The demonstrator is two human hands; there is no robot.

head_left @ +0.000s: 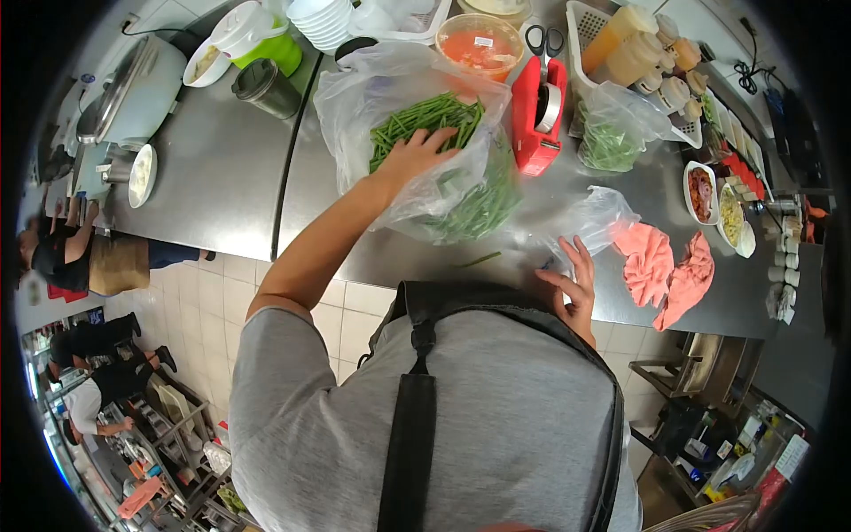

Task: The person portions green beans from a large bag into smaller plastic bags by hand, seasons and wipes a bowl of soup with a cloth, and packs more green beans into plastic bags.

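Observation:
A large clear plastic bag [350, 111] lies open on the steel counter [355, 257], with cut green stalks [430, 120] inside. My left hand [415, 164] rests on the stalks with its fingers spread. More green pieces show through the bag's lower right side. At the counter's front edge my right hand [572, 288] has its fingers apart, beside a small empty-looking clear bag [589, 217]. One loose green stalk [479, 260] lies between the hands. A second bag of greens [612, 142] stands right of the red tape dispenser [536, 133].
Behind the bag stand an orange-filled tub [479, 49] and scissors [543, 40]. Pink cloths [656, 266] lie at the right, near small food bowls [700, 191]. A basket [589, 27] holds squeeze bottles. Left are a dark cup [266, 89] and a white dish [142, 176]; other people stand farther left.

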